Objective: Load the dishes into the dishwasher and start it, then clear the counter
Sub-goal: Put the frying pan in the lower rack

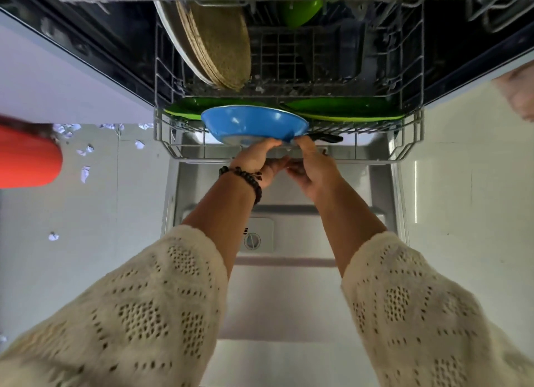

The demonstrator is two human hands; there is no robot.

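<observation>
Both hands, left hand [258, 158] and right hand [310, 162], curl under the near rim of the blue pan [254, 122], tilted at the lower rack's [416, 138] near edge, its black handle [328, 138] pointing right.

Glossy blue pan [254, 123] in a grey wire rack [416, 138], woven straw-like mats [222, 39], brushed-metal door [289, 300], cream knit sleeves [130, 314]

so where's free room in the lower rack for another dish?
Free: the wire grid mid-rack, between the tan plates and the dark block, and the right rear corner. Crowded: the front row, where green plates and the blue pan, held by both hands, fill the width.
</observation>
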